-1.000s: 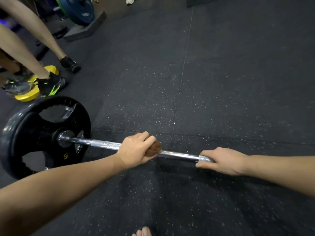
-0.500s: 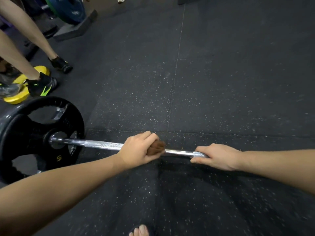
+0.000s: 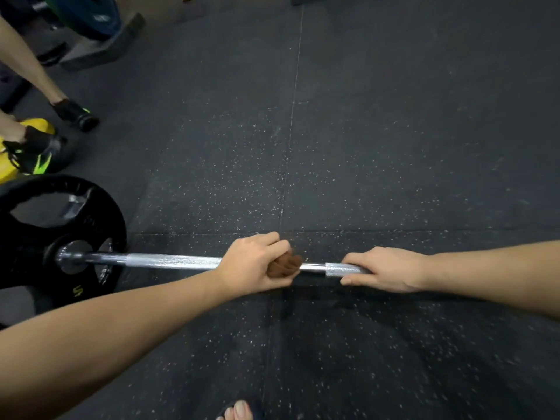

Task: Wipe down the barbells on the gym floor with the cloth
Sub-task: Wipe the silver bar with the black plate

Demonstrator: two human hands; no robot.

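Gripping cloth (image 3: 285, 266) on barbell (image 3: 172, 262)

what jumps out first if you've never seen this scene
The chrome barbell crosses mid-frame, the left hand gripping a brown cloth around it and the right hand holding the bar just beside. At far left, a black weight plate sits on its end.

The bar (image 3: 172, 262) runs left to right over the floor (image 3: 394, 131), a plate (image 3: 45, 234) on its left end. The left hand (image 3: 254, 265) grips it mid-length with the cloth (image 3: 286, 265) between — the right hand (image 3: 388, 269) holds it just to the right. Shoes (image 3: 39, 153) stand behind the plate.
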